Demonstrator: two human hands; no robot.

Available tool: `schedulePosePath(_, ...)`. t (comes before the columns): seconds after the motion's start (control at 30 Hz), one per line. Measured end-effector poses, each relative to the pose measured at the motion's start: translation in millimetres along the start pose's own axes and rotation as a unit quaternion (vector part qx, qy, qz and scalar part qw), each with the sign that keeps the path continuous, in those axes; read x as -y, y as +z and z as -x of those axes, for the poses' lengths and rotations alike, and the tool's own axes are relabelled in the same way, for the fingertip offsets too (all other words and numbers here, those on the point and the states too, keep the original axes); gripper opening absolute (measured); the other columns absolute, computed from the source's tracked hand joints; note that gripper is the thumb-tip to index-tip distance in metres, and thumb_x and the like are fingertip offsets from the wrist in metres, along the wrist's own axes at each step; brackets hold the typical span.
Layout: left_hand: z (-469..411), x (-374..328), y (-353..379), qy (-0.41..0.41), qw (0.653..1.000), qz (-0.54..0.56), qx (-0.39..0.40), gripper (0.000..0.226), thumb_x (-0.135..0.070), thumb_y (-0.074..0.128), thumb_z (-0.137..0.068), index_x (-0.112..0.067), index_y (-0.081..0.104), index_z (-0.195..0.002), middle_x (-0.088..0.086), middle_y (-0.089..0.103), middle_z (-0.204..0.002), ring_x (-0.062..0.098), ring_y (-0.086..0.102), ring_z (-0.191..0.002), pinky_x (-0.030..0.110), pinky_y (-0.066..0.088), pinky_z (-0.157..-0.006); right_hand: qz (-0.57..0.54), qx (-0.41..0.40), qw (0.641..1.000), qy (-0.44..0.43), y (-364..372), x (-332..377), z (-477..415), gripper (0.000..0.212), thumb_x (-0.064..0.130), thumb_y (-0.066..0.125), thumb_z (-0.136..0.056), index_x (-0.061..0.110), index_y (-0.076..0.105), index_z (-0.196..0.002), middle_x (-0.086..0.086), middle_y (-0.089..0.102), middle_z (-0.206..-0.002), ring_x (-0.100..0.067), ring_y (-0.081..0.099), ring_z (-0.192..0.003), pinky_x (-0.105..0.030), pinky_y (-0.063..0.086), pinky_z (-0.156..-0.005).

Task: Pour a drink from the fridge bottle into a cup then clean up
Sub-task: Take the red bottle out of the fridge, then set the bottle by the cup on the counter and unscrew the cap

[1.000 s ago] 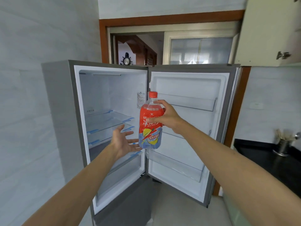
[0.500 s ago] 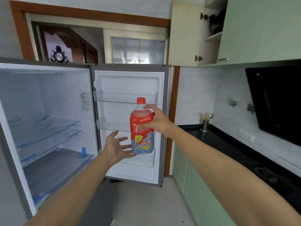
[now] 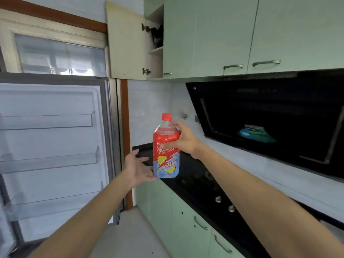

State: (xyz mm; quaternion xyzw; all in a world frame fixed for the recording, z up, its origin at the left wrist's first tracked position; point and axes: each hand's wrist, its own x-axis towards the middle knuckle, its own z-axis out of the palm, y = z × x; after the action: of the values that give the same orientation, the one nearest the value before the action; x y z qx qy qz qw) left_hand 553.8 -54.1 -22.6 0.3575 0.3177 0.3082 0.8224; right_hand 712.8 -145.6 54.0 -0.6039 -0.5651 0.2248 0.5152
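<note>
Black range hood [image 3: 270, 112] above black cooktop [image 3: 201, 181]

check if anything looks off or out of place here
Two doors hang open: the fridge door on the left and an upper cabinet door. Nothing looks spilled: the bottle is upright with its red cap on, gripped by the right hand, the left hand open by its base.

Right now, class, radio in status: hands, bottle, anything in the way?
Right hand grips ice tea bottle upright, cap on. Left hand open at its base. Fridge door open alongside.
</note>
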Motion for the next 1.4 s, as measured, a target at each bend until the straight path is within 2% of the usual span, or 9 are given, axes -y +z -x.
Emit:
schedulePosePath(0.07,-8.9,17.6,31.6,-0.02,0.999,-0.016,0.02,0.068,-0.055,0.04,-0.096,-0.007,0.037,-0.143,0.034,0.049,-0.134,0.054,0.052,-0.116,0.066,0.04,-0.1,0.005,-0.03,0.999,0.014,-35.8,-8.3,18.7,0.076,0.008,0.089,-0.068,0.025,0.043,-0.127,0.002,0.063,-0.115,-0.021,0.068,-0.101,-0.043,0.059,-0.087)
schedulePosePath(0.13,-9.2,35.5,64.5,-0.035,0.998,-0.027,0.047,0.069,-0.056,0.041,-0.095,-0.007,0.038,-0.144,0.036,0.045,-0.139,0.057,0.048,-0.122,0.065,0.041,-0.094,0.01,-0.058,0.998,0.023,-69.9,-14.6,38.9,0.074,0.007,0.088,-0.067,0.023,0.045,-0.125,0.002,0.064,-0.112,-0.018,0.069,-0.097,-0.039,0.06,-0.082)
schedulePosePath(0.27,-14.3,75.1,123.4,-0.061,0.992,-0.062,0.089,0.069,-0.056,0.041,-0.095,-0.006,0.04,-0.143,0.037,0.047,-0.137,0.057,0.05,-0.119,0.064,0.044,-0.083,0.029,-0.103,0.994,0.034,-128.1,-24.5,83.6,0.073,0.005,0.089,-0.067,0.02,0.045,-0.123,-0.002,0.064,-0.113,-0.018,0.069,-0.096,-0.031,0.06,-0.072)
schedulePosePath(0.63,8.8,201.4,264.1,-0.142,0.969,-0.097,0.175,0.065,-0.052,0.041,-0.097,-0.004,0.041,-0.141,0.036,0.049,-0.133,0.055,0.054,-0.113,0.067,0.041,-0.091,0.096,-0.209,0.968,0.098,-261.5,-45.4,223.6,0.074,0.012,0.09,-0.066,0.023,0.045,-0.124,0.0,0.064,-0.116,-0.018,0.069,-0.099,-0.035,0.062,-0.077)
schedulePosePath(0.77,31.1,249.1,314.1,-0.175,0.958,-0.105,0.202,0.065,-0.053,0.041,-0.096,-0.004,0.043,-0.14,0.036,0.048,-0.136,0.056,0.053,-0.115,0.068,0.04,-0.095,0.117,-0.248,0.954,0.12,-301.5,-46.4,282.2,0.072,0.01,0.089,-0.069,0.023,0.044,-0.124,0.003,0.063,-0.111,-0.016,0.069,-0.094,-0.023,0.059,-0.065)
schedulePosePath(0.87,47.0,282.3,346.8,-0.194,0.948,-0.116,0.224,0.061,-0.052,0.042,-0.097,-0.003,0.045,-0.134,0.036,0.048,-0.133,0.056,0.054,-0.108,0.068,0.039,-0.096,0.134,-0.268,0.944,0.141,-328.4,-46.8,323.8,0.071,0.011,0.088,-0.07,0.025,0.043,-0.123,0.002,0.063,-0.111,-0.016,0.069,-0.094,-0.026,0.06,-0.069)
schedulePosePath(1.17,89.9,364.1,423.4,-0.243,0.921,-0.155,0.263,0.061,-0.052,0.042,-0.097,-0.002,0.046,-0.133,0.038,0.047,-0.136,0.058,0.049,-0.122,0.071,0.036,-0.1,0.155,-0.323,0.914,0.191,-385.7,-50.3,425.6,0.073,0.014,0.088,-0.07,0.028,0.039,-0.123,0.001,0.064,-0.11,-0.018,0.07,-0.092,-0.026,0.06,-0.067)
schedulePosePath(1.27,98.6,384.2,438.0,-0.247,0.919,-0.148,0.269,0.061,-0.051,0.043,-0.096,-0.002,0.047,-0.132,0.036,0.049,-0.133,0.055,0.054,-0.112,0.069,0.041,-0.09,0.162,-0.335,0.907,0.196,-397.1,-51.8,446.1,0.074,0.014,0.088,-0.07,0.026,0.04,-0.125,-0.001,0.065,-0.11,-0.02,0.071,-0.091,-0.026,0.06,-0.067)
schedulePosePath(1.4,99.0,405.4,449.4,-0.266,0.913,-0.148,0.273,0.059,-0.051,0.044,-0.096,-0.002,0.049,-0.128,0.034,0.054,-0.121,0.053,0.057,-0.1,0.071,0.039,-0.097,0.163,-0.352,0.899,0.204,-406.9,-61.5,463.9,0.075,0.013,0.088,-0.069,0.026,0.04,-0.125,-0.005,0.065,-0.115,-0.022,0.071,-0.095,-0.035,0.062,-0.076)
